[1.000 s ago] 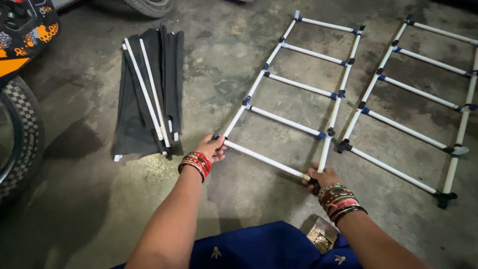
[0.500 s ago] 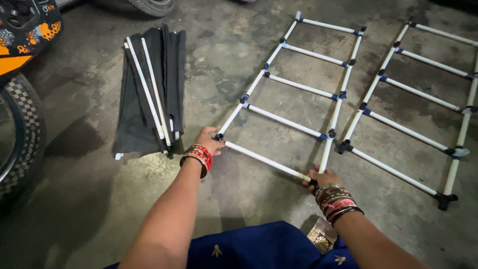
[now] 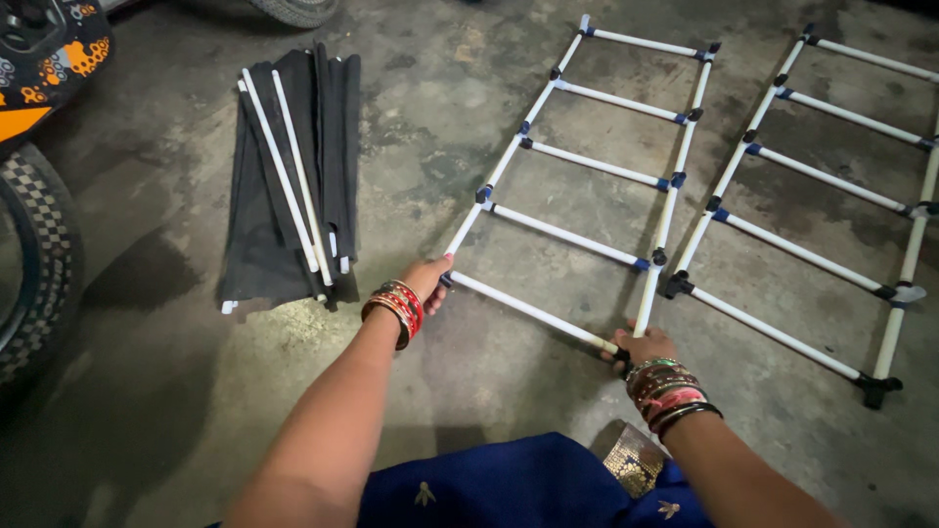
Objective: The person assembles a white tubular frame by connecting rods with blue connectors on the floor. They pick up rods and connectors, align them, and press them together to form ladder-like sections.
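Observation:
A ladder-like frame (image 3: pixel 587 166) of white tubes with black and blue joints lies flat on the concrete floor. My left hand (image 3: pixel 428 281) grips its near-left corner joint. My right hand (image 3: pixel 641 347) grips the near-right corner, where the nearest crossbar (image 3: pixel 533 313) meets the side tube. Both wrists carry several bangles.
A second frame (image 3: pixel 822 186) of the same kind lies to the right. A folded black cloth with white rods (image 3: pixel 293 176) lies to the left. A tyre (image 3: pixel 39 264) and an orange-black vehicle part (image 3: pixel 44 59) stand at the far left. Blue garment (image 3: pixel 518 484) covers my lap.
My left hand has shifted slightly up and right along the near-left corner of the frame. The frame's near end has moved a little right. My right hand keeps its hold.

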